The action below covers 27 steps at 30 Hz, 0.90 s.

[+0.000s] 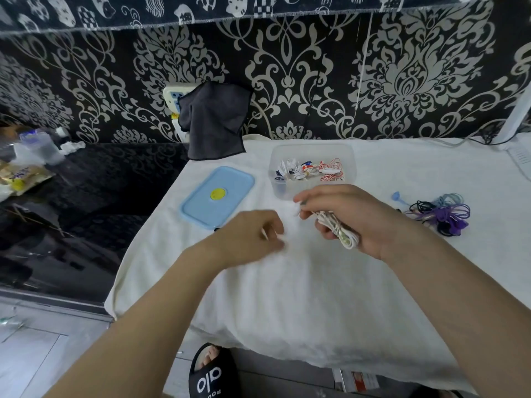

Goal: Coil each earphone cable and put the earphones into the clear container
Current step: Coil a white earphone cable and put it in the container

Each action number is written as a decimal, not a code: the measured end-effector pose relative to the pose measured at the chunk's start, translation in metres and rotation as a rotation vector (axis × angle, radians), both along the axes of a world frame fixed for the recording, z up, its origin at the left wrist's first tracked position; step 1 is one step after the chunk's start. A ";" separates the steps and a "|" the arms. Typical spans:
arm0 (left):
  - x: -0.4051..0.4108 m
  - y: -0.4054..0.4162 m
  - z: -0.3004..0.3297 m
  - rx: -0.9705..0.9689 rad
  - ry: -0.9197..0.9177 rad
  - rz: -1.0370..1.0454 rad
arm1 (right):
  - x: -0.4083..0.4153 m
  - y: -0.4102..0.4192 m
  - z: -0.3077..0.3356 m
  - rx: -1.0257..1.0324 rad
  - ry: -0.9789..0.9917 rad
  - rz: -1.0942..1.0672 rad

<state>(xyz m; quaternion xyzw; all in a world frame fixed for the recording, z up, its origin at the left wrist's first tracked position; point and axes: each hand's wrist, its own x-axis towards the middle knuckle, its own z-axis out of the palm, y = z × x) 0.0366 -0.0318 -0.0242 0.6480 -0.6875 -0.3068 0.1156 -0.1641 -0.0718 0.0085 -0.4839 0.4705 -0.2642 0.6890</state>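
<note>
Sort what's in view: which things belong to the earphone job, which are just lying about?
Job: white earphones in right hand; left hand; clear container; blue lid; tangled earphones.
Lying about: dark cloth; plastic bottle; slipper.

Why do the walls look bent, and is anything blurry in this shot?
Head view: the wide lens bows the wallpaper edges; the left hand is smeared by motion blur, the right hand with its white cable sharper; lighting is soft, and the clear container shows no strong glare.
</note>
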 end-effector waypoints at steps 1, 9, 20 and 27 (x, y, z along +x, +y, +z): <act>-0.001 0.002 -0.007 0.044 -0.076 -0.057 | 0.000 0.001 -0.003 -0.063 0.097 0.022; -0.004 0.001 -0.021 -0.041 -0.119 -0.169 | 0.004 0.002 -0.016 -0.359 0.366 0.079; -0.006 -0.001 0.014 -0.254 0.337 0.112 | 0.006 0.003 -0.006 -0.344 0.216 0.006; -0.009 0.002 0.026 -0.279 0.402 0.152 | 0.006 0.005 0.004 -0.257 0.078 -0.040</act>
